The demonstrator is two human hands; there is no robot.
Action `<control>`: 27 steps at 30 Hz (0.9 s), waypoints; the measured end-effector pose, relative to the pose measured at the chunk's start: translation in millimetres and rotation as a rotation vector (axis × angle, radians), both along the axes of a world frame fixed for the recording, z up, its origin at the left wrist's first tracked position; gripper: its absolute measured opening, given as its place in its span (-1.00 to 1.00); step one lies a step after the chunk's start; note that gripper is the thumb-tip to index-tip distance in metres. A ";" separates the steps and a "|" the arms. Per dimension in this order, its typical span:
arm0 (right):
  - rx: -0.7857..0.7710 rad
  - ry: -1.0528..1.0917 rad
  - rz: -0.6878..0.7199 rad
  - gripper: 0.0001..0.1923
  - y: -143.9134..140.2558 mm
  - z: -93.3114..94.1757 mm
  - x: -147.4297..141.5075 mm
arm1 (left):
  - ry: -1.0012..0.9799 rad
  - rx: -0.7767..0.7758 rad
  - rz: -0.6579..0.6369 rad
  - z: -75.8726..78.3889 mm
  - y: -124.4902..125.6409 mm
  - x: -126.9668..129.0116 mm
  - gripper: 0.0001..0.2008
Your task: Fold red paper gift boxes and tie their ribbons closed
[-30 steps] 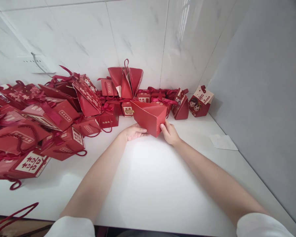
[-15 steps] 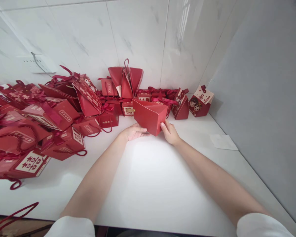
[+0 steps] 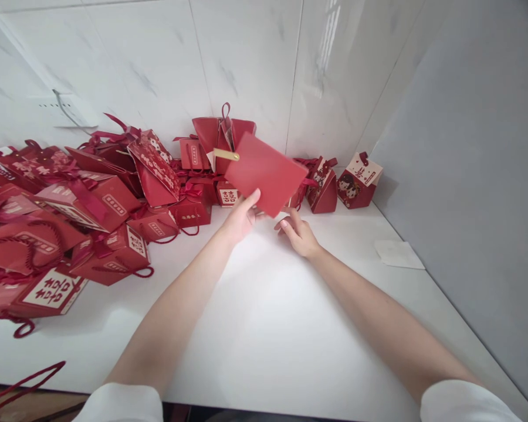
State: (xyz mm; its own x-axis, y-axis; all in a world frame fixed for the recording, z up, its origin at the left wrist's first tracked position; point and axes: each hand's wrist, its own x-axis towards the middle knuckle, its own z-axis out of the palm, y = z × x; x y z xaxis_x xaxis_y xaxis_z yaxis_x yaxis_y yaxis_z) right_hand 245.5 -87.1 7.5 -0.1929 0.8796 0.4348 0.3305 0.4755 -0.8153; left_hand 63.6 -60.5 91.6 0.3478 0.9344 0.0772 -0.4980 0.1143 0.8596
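Just above the middle of the frame the left hand [image 3: 242,217] pinches the lower edge of a plain red box [image 3: 266,173], thumb on the near face and the other fingers behind it, so the box is lifted clear of the white counter [image 3: 264,328] and tipped with one flat face toward the camera; held by 1 edge like this, the face and the small gold clasp [image 3: 225,154] at its upper left corner are both exposed. The right hand [image 3: 300,234] hovers just below and to the right of the box with its fingers loosely spread and holding nothing, close enough to steady the lower corner but apart from it. Behind the box, against the marble wall at upper centre, stands an opened red box with flaps [image 3: 222,138] splayed upward. A heap of red gift boxes with ribbons and cord handles [image 3: 70,217] lies tumbled across the left of the frame, leaving the middle of the counter as working room. To the right of centre 2 more sit tilted by the wall, a cartoon-couple box [image 3: 359,180] and its neighbour [image 3: 323,186]. A white slip of paper [image 3: 398,254] lies flat at the right edge.
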 end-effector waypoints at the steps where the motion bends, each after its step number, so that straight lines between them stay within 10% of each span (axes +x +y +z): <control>1: -0.007 -0.009 0.006 -0.48 -0.1 0.4 -0.7 | -0.022 -0.003 0.081 16.3 -3.5 6.1 -0.51; 5: -0.015 -0.086 0.006 -0.54 -0.1 0.2 -2.7 | -0.210 -0.061 0.188 73.4 -21.1 30.8 -0.48; 9: 0.045 -0.164 -0.027 -0.61 -0.1 0.8 -3.6 | -0.265 -0.022 0.189 97.5 -40.6 55.9 -0.55; 27: 0.002 -0.272 -0.050 -0.53 -6.0 12.3 -3.3 | -0.096 0.030 0.272 73.9 -44.2 81.6 -0.60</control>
